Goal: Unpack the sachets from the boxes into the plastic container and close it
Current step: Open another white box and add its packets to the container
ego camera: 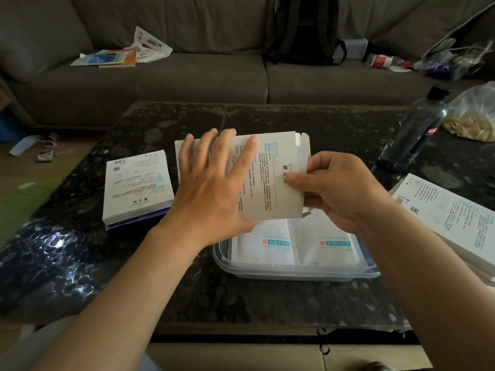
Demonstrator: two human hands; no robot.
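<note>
A white printed box [270, 180] is held above the clear plastic container [294, 273], its end flap open at the upper right. My left hand [211, 183] lies spread across the box's left side with straight fingers. My right hand [337, 191] pinches a white sachet [302, 162] at the box's open right end. Two white sachets [300, 242] with blue labels lie flat inside the container. Another white box [138, 186] rests on a purple one at the left. More white boxes [444, 215] are stacked at the right edge.
A dark plastic bottle [415, 132] and a clear bag of food [474, 116] stand at the table's far right. Beyond the dark stone table [80, 263] is a grey sofa with papers [126, 52], a black backpack [305, 30] and clutter.
</note>
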